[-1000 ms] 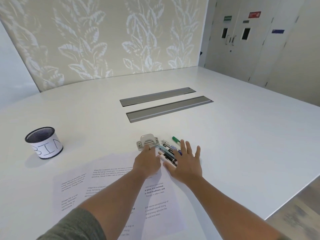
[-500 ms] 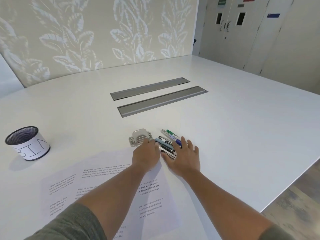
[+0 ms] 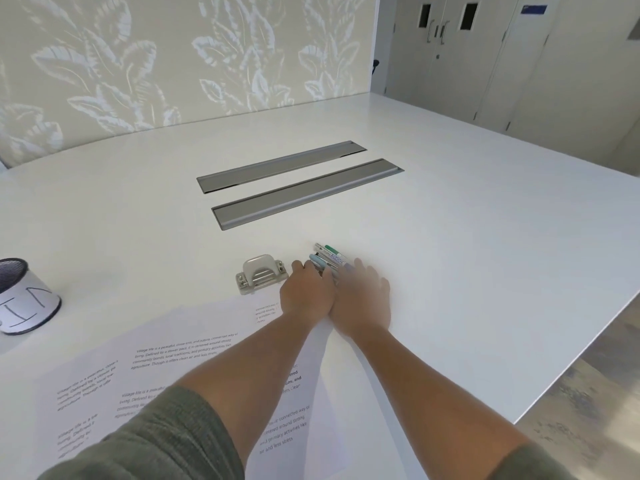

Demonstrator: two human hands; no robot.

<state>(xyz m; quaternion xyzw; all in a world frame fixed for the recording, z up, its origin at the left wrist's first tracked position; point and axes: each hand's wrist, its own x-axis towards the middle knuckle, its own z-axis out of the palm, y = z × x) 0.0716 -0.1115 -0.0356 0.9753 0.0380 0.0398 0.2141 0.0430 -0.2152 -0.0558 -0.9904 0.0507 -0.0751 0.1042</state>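
markers [image 3: 330, 258] | bunch, green, blue and pale barrels | lying flat, side by side | on white table [image 3: 450, 271]

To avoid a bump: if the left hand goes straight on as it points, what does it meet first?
Probably the markers, just ahead of the left hand; the hole punch lies off that line.

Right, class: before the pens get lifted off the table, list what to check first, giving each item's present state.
1. The pens lie in one bundle: ok.
2. The left grip and the right grip are both on the pens: ok.
3. Fingers closed round the pens: cannot tell; the right grip is blurred.
4. The hole punch sits beside the bundle, not under it: ok.
5. The mesh cup stands upright on the table: ok.
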